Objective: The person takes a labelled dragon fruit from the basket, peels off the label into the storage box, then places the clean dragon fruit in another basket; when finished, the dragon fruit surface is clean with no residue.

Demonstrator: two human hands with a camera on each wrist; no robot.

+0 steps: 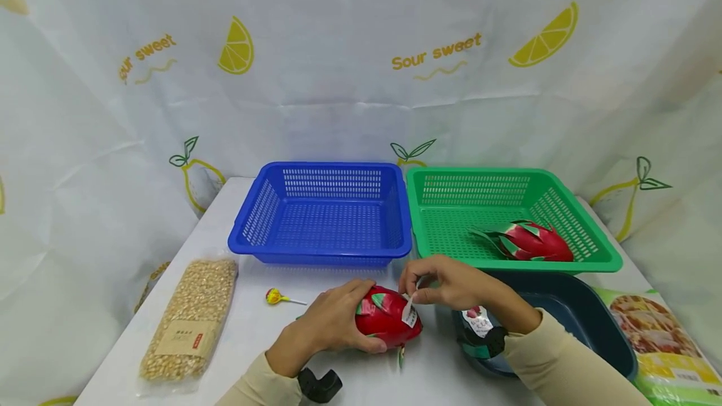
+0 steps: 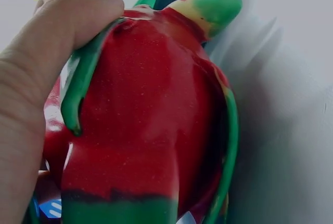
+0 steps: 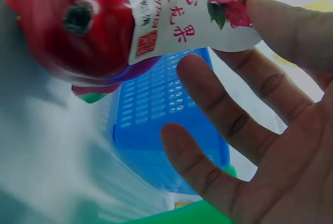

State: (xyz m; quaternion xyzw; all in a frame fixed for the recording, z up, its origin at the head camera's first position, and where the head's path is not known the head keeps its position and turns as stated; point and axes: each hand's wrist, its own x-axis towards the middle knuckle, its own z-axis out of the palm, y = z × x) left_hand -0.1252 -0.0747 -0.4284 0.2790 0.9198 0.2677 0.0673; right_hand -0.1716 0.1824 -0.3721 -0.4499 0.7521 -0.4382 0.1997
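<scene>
My left hand (image 1: 338, 318) grips a red dragon fruit (image 1: 389, 324) with green-tipped scales, from its left side, at the table's front middle. In the left wrist view its thumb lies along the top of the glossy fruit (image 2: 140, 99). A white sticker (image 1: 410, 314) with a fruit picture and red characters sticks to the fruit by one end. My right hand (image 1: 451, 281) pinches the other end of this sticker (image 3: 177, 16) between thumb and index finger, its remaining fingers spread apart. The sticker's free part stands away from the skin.
Behind my hands stand a blue basket (image 1: 259, 205) and a green basket (image 1: 609, 262) holding another dragon fruit (image 1: 538, 246). A dark basin (image 1: 586, 318) with a labelled item (image 1: 476, 321) is at right, beside a printed package (image 1: 665, 343). A lollipop (image 1: 274, 296) and bagged corn kernels (image 1: 192, 312) lie left.
</scene>
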